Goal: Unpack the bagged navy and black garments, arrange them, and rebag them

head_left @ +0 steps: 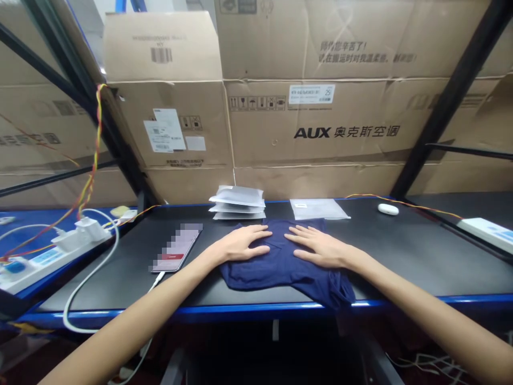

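Note:
A dark blue garment [276, 267] lies folded on the black table [401, 256], one corner hanging over the front edge. My left hand [242, 243] rests flat on its left part with the fingers spread, open. My right hand [316, 247] lies flat on its right part, fingers stretched out, open. The fingertips of both hands almost meet over the middle of the cloth. Neither hand holds anything.
Behind the garment sit a stack of clear packaged bags [238, 203] and one flat clear bag [318, 209]. A phone [176, 248] on a white cable lies to the left, a power strip [48, 251] beyond it. A white mouse-like object [388, 209] is at the right. Cardboard boxes [320, 123] wall the back.

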A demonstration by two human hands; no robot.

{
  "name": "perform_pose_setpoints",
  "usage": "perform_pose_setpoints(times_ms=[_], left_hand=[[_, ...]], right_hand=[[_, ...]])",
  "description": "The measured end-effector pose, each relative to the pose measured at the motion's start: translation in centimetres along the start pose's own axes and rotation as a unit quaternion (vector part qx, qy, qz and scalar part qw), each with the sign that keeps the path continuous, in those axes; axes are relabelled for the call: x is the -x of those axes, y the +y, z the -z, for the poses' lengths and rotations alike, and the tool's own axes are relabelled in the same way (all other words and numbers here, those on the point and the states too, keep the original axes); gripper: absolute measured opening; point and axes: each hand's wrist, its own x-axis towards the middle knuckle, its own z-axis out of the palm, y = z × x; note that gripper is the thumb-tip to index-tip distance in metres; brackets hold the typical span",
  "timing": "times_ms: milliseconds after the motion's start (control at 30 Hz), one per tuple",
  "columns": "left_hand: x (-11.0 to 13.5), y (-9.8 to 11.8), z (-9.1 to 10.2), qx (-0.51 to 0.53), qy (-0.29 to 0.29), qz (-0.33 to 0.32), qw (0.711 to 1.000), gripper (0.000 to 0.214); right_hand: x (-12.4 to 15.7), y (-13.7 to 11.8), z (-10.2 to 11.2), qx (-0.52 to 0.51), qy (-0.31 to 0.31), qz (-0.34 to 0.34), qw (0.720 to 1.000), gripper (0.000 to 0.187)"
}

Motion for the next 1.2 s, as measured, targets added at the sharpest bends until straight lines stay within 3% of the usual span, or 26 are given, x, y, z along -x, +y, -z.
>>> perform_pose_setpoints(times_ms=[100,167,267,333,433,533,800,1000,1100,1200], left_hand=[[-0.9,-0.4,-0.3,-0.019,0.049,0.009,0.999,0.048],[-1.6,-0.9,-0.6,-0.036,0.079,0.038,0.995,0.043],[-2.5,-1.4,-0.9,-0.044,0.107,0.096,0.989,0.042],[-2.8,-1.6,-1.0,-0.043,0.109,0.104,0.988,0.042],[-2.8,-1.5,-0.9,-0.025,0.098,0.071,0.992,0.042],[-2.6,-1.4,-0.6,0.026,0.099,0.060,0.993,0.041],[-3.3,-2.1,-0.7,0.129,0.207,0.082,0.966,0.013],[-3.2,-1.6,0.2,0.179,0.281,0.084,0.939,0.026],[-2.4,-1.3,0.9,0.139,0.268,0.035,0.953,0.024],[-1.2,-1.1,1.0,0.091,0.212,-0.020,0.973,0.027]], right_hand=[[-0.3,0.5,0.0,-0.003,0.052,0.019,0.998,0.058],[-0.7,1.3,0.2,0.012,0.120,0.021,0.993,0.051],[-1.0,3.7,0.6,0.038,0.236,-0.014,0.971,0.041],[-1.0,5.6,0.7,0.056,0.276,-0.057,0.958,0.043],[-0.6,7.7,0.6,0.078,0.254,-0.107,0.958,0.044],[-0.3,8.3,0.4,0.090,0.224,-0.114,0.964,0.037],[-0.3,6.3,1.3,0.031,0.262,-0.098,0.960,0.013],[0.1,4.9,1.9,0.010,0.331,-0.035,0.943,0.023],[1.0,4.1,1.7,0.034,0.321,0.001,0.946,0.026],[2.3,3.5,1.4,0.048,0.260,0.043,0.964,0.028]])
